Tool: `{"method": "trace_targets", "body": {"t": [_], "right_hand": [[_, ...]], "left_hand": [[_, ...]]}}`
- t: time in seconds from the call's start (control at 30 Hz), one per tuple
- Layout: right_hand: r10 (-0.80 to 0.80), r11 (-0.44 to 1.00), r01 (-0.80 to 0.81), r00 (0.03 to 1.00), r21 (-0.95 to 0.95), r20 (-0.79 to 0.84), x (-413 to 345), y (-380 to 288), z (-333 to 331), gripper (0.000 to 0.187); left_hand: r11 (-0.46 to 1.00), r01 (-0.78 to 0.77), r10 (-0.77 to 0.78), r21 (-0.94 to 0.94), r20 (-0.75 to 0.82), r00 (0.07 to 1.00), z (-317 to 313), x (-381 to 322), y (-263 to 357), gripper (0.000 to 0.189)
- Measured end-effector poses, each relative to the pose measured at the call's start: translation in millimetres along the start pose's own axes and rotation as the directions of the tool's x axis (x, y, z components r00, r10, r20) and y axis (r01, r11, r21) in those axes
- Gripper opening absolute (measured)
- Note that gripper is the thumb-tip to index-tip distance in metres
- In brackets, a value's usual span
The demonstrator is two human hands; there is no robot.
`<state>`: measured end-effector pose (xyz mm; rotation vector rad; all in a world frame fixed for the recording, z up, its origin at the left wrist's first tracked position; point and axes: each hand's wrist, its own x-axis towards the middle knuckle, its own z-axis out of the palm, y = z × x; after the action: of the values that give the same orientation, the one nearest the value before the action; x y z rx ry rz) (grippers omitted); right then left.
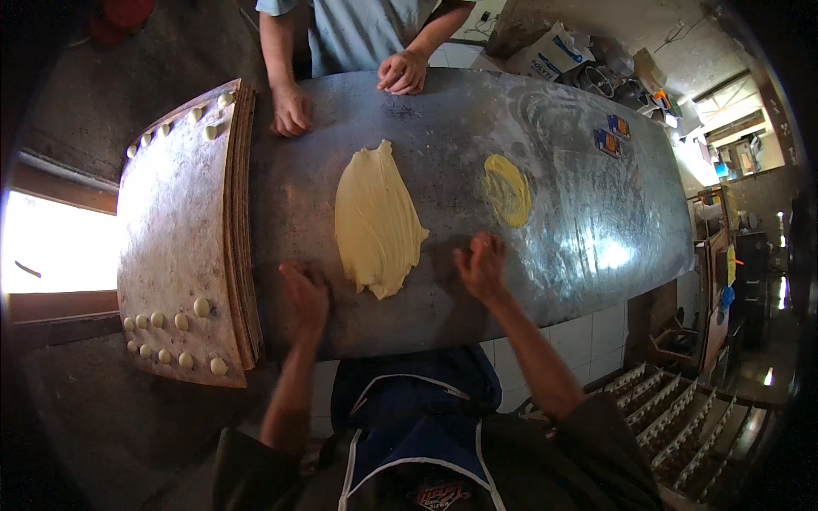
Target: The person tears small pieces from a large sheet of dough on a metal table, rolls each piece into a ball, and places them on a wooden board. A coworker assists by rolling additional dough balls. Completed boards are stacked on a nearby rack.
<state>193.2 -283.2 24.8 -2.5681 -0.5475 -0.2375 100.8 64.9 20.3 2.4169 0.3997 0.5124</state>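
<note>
A flattened sheet of pale dough [381, 223], streaked along its length, lies on the metal-topped worktable [441, 140] in front of me. My left hand [305, 297] hovers to the left of the sheet, slightly blurred, fingers loosely bent and a little apart. To the right of the dough is my right hand [482, 265], its fingers curled with a gap at the thumb; no object shows in it. Just beyond that hand, a yellow smear of what looks like margarine [508, 190] is spread on the metal. Neither hand touches the dough sheet.
A stack of thin boards [185, 223] at the left carries several small dough balls [202, 307] along its near and far ends. Across the table are a co-worker's hands [402, 71]. Small blue packets [607, 143] lie at the right. Slatted racks [690, 415] stand at lower right.
</note>
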Motion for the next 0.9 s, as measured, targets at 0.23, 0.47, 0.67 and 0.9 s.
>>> {"method": "trace_targets", "body": {"t": [0.23,0.47,0.67,0.9], "right_hand": [[-0.113,0.986,0.113,0.994,0.120,-0.008,-35.3,32.9,-14.8,0.023],[-0.119,0.968,0.151,0.979,0.199,-0.167,-76.0,12.0,6.4,0.023],[0.029,0.999,-0.026,0.997,-0.041,0.070,-51.9,-13.8,-44.3,0.026],[-0.234,0.958,0.188,0.948,0.215,0.214,64.7,-159.0,-71.0,0.033]], "left_hand": [[0.997,0.012,0.002,-0.077,0.183,0.983,2.2,-54.2,-61.2,0.015],[0.984,-0.171,0.180,-0.059,0.373,0.910,-75.8,-24.1,11.9,0.026],[0.933,-0.265,0.358,-0.244,0.561,0.746,-154.3,3.8,17.6,0.027],[0.975,-0.214,0.200,-0.065,-0.175,0.964,-232.5,75.3,-1.4,0.059]]}}
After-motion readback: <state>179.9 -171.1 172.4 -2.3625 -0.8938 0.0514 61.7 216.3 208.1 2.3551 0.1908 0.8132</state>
